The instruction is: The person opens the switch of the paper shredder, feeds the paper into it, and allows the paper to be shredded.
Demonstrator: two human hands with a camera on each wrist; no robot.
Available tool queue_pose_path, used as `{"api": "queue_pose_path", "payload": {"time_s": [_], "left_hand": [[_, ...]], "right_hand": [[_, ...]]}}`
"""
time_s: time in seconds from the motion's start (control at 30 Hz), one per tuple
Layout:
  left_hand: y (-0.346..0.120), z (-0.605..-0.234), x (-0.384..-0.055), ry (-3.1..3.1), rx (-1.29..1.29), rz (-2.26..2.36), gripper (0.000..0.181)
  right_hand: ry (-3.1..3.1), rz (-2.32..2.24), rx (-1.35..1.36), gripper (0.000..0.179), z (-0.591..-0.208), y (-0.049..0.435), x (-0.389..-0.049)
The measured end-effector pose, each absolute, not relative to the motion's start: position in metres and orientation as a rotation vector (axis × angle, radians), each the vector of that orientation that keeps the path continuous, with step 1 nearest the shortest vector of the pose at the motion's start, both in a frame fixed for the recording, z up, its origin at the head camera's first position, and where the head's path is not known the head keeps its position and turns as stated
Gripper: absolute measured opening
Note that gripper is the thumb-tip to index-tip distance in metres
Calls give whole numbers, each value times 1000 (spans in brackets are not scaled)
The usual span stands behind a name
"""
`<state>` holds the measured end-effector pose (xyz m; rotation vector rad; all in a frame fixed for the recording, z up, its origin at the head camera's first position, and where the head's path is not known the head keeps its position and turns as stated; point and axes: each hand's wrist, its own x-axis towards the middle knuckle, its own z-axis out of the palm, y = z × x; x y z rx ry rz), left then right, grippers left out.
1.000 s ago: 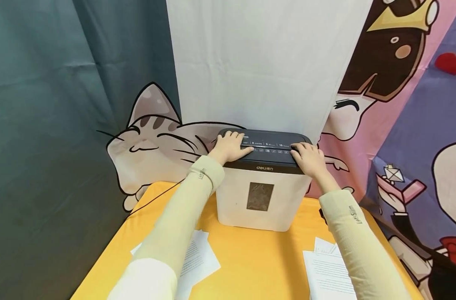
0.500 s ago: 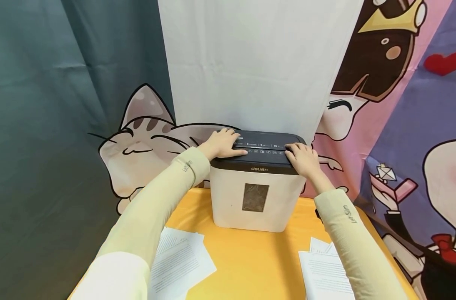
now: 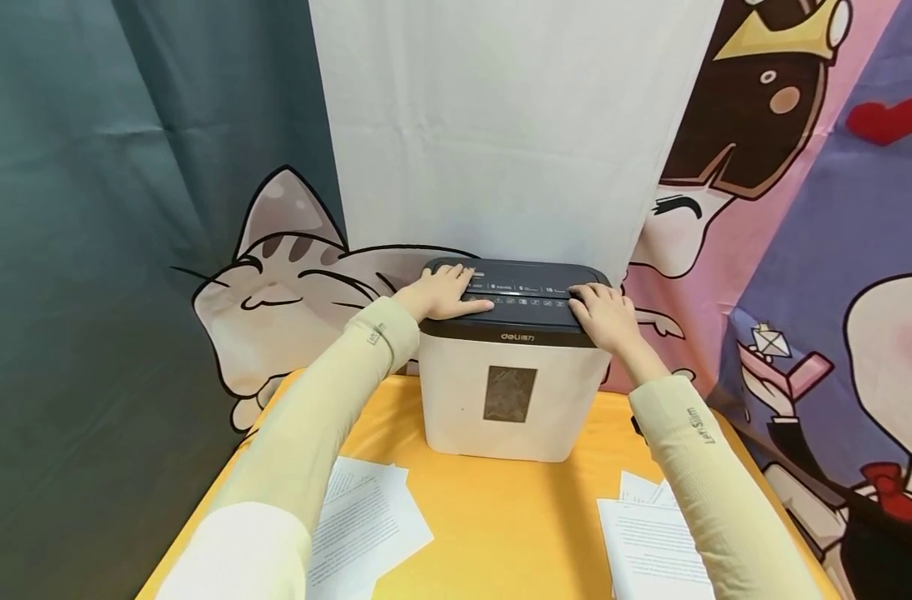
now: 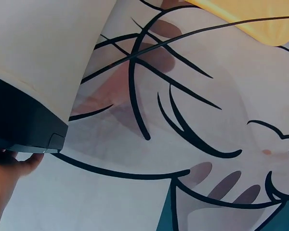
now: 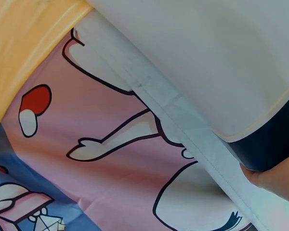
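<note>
Hands first, from the head view: my left hand and right hand are lying on the dark lid of the paper shredder, which is standing at the back of the yellow counter; fingers are bending over the lid's ends, so I am judging that the lid is not yet lifted. Printed sheets are waiting, unshredded. Left wrist view: my fingertip is hooking the lid's corner. Right wrist view: my grip is clamping under the rim.
</note>
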<state>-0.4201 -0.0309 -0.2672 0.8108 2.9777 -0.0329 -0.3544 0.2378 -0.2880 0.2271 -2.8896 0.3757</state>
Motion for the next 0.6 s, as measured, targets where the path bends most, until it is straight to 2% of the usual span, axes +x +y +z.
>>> {"api": "queue_pose_path", "payload": {"time_s": [0.6], "left_hand": [[-35, -267, -421, 2954, 809, 65, 86]], "right_hand": [[-2892, 383, 231, 44, -286, 238, -356]]}}
